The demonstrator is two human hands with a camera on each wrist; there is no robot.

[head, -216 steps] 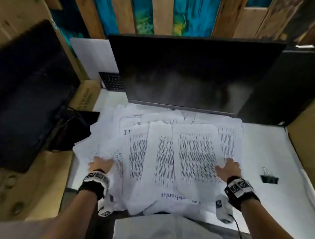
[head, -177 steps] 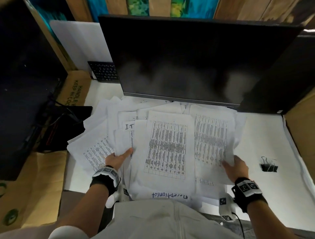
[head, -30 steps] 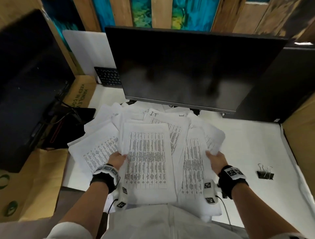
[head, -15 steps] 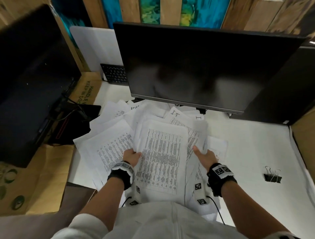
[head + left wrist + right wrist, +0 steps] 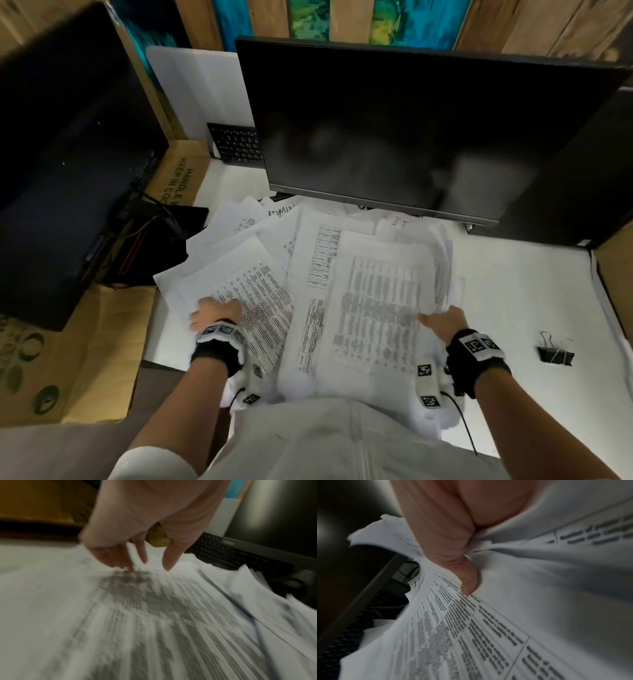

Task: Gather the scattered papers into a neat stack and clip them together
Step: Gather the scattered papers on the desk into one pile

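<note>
— Under the right grip (image 5: 445,322), what have we got?

— A thick sheaf of the papers (image 5: 373,301): thumb on top, fingers curled beneath, pinching its right edge. The wrist view shows the sheets fanned and bent at the pinch, so the edges are not square.

— And the left grip (image 5: 214,313)?

— Fingers spread and fairly straight, tips touching or just above a printed sheet (image 5: 253,294); that view is too blurred to tell which. It holds nothing. That sheet lies left of the sheaf, with more loose sheets fanned beyond it toward the monitor (image 5: 411,126).

— So the gathering is partway, I'd judge.

— Yes. To do it well, I would press flat with the left grip and slide the stray sheets rightward under or onto the sheaf, not lift them one by one. Keep the right pinch loose enough to let new sheets slip in.

— Any risk?

— The sheets nearest the left grip overhang the desk (image 5: 534,291) edge; a hasty sweep could push them off. Once all are together, stand the stack on edge and tap it square.

— The clip (image 5: 555,353)?

— On the desk, well apart to the right of the right grip, untouched.
</note>
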